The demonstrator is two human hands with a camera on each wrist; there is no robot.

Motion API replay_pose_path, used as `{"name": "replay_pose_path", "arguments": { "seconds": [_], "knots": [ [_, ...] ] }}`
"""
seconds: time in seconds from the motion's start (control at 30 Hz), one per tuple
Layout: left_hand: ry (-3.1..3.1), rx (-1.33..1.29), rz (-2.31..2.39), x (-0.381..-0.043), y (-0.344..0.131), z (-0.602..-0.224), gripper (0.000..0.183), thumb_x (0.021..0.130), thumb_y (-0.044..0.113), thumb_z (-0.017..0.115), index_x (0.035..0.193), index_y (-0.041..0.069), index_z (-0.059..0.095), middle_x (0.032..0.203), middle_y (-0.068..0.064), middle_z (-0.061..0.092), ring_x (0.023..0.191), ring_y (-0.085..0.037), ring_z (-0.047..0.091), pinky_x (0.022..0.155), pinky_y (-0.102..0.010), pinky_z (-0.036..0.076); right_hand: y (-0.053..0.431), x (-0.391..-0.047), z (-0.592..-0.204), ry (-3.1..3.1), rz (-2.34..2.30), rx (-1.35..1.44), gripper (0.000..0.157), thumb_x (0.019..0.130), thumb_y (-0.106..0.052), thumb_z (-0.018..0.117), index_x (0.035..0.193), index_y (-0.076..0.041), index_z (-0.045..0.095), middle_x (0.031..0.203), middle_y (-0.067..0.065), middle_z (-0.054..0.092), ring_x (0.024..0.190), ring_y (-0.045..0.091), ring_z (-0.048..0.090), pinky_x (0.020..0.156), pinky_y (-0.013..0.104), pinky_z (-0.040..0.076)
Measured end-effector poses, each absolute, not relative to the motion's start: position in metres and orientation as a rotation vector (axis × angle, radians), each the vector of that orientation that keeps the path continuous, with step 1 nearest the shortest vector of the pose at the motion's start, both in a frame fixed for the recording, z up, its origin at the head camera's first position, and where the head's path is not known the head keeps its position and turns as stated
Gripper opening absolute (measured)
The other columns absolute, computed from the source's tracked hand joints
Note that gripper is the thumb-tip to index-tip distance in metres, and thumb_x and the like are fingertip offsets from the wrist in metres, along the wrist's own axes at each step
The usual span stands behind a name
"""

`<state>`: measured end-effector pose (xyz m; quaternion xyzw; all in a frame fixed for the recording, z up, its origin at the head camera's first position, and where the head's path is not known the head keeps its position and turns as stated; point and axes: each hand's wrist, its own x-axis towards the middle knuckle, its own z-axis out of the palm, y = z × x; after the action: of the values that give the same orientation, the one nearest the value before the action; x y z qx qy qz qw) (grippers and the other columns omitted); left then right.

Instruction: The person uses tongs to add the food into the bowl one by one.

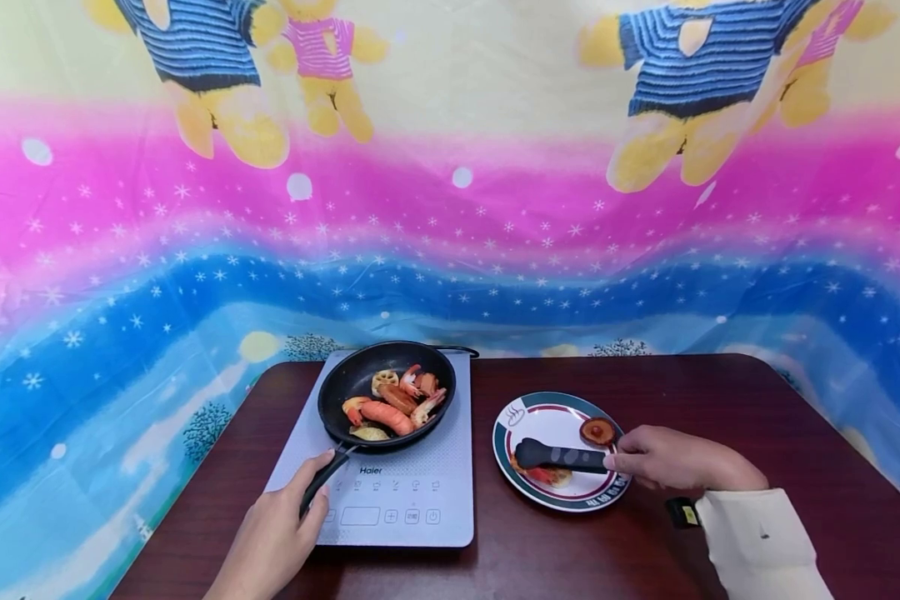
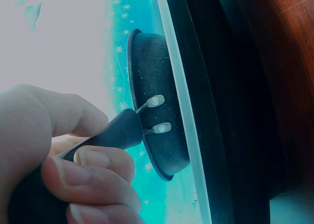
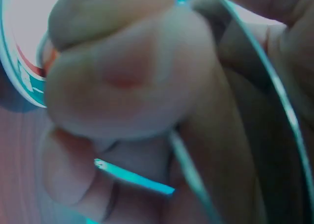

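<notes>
My left hand (image 1: 277, 525) grips the black handle (image 1: 322, 479) of a small frying pan (image 1: 337, 392), fingers wrapped round it in the left wrist view. The pan sits on an induction cooker (image 1: 450, 492) and holds shrimp (image 1: 386, 415), a lotus root slice (image 1: 385, 382) and other food pieces. My right hand (image 1: 671, 458) holds black-headed tongs (image 1: 570, 457) low over a round plate (image 1: 506, 467). Under the tongs' head lies a reddish food piece (image 1: 547, 476), partly hidden. A brown mushroom-like piece (image 1: 597, 431) lies by the plate's right rim, near my fingers.
The cooker and plate stand on a dark wooden table (image 1: 570, 558). A black cable (image 1: 465, 352) runs behind the pan. A patterned cloth (image 1: 450, 283) hangs behind the table and along its sides. Beside my right wrist is a small black device (image 1: 681, 512).
</notes>
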<state>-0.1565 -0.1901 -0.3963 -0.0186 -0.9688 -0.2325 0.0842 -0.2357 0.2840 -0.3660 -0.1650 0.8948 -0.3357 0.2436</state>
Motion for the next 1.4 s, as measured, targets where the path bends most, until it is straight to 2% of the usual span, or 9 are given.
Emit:
{"name": "replay_pose_path", "arguments": {
  "seconds": [0.1, 0.37, 0.6, 0.8, 1.17, 1.4],
  "knots": [
    [-2.896, -0.052, -0.694, -0.157, -0.19, -0.396, 0.042, 0.097, 0.021, 0.056, 0.138, 0.027, 0.051, 0.052, 0.007, 0.043, 0.043, -0.011, 0.036, 0.05, -0.029, 0.033, 0.283, -0.232, -0.362, 2.431, -0.946, -0.453, 0.038, 0.095, -0.035, 0.059, 0.081, 0.0, 0.058, 0.055, 0.0, 0.041, 0.044, 0.013, 0.03, 0.043, 0.029, 0.031],
    [-2.899, -0.047, -0.687, -0.157, -0.189, -0.397, 0.041, 0.097, 0.023, 0.056, 0.138, 0.028, 0.051, 0.052, 0.007, 0.043, 0.044, -0.011, 0.036, 0.051, -0.029, 0.033, 0.279, -0.221, -0.351, 2.49, -0.883, -0.411, 0.031, 0.091, -0.037, 0.065, 0.079, -0.009, 0.061, 0.053, -0.001, 0.04, 0.046, 0.014, 0.033, 0.043, 0.031, 0.029],
    [-2.889, -0.054, -0.689, -0.157, -0.189, -0.396, 0.041, 0.097, 0.022, 0.056, 0.138, 0.027, 0.051, 0.052, 0.008, 0.043, 0.043, -0.011, 0.036, 0.05, -0.028, 0.033, 0.276, -0.215, -0.345, 2.56, -0.81, -0.457, 0.025, 0.089, -0.033, 0.068, 0.078, -0.011, 0.061, 0.058, -0.001, 0.047, 0.051, 0.014, 0.044, 0.05, 0.031, 0.038],
    [-2.893, -0.047, -0.698, -0.156, -0.189, -0.396, 0.041, 0.098, 0.021, 0.056, 0.138, 0.026, 0.051, 0.05, 0.007, 0.043, 0.042, -0.011, 0.036, 0.048, -0.028, 0.033, 0.274, -0.217, -0.347, 2.604, -0.768, -0.534, 0.021, 0.091, -0.031, 0.067, 0.08, -0.014, 0.062, 0.061, -0.002, 0.048, 0.052, 0.014, 0.045, 0.051, 0.029, 0.039],
    [-2.896, -0.044, -0.696, -0.156, -0.189, -0.396, 0.042, 0.097, 0.022, 0.056, 0.139, 0.026, 0.051, 0.05, 0.006, 0.042, 0.043, -0.011, 0.036, 0.048, -0.028, 0.033, 0.282, -0.229, -0.357, 2.495, -0.915, -0.557, 0.026, 0.097, -0.029, 0.058, 0.083, -0.007, 0.061, 0.06, -0.002, 0.042, 0.052, 0.012, 0.039, 0.051, 0.029, 0.037],
    [-2.9, -0.045, -0.698, -0.156, -0.189, -0.396, 0.042, 0.098, 0.022, 0.056, 0.139, 0.026, 0.051, 0.05, 0.006, 0.042, 0.042, -0.011, 0.036, 0.048, -0.028, 0.033, 0.287, -0.232, -0.36, 2.44, -0.96, -0.55, 0.031, 0.097, -0.029, 0.058, 0.081, -0.003, 0.06, 0.058, -0.002, 0.04, 0.05, 0.012, 0.038, 0.049, 0.03, 0.036]
  ]
}}
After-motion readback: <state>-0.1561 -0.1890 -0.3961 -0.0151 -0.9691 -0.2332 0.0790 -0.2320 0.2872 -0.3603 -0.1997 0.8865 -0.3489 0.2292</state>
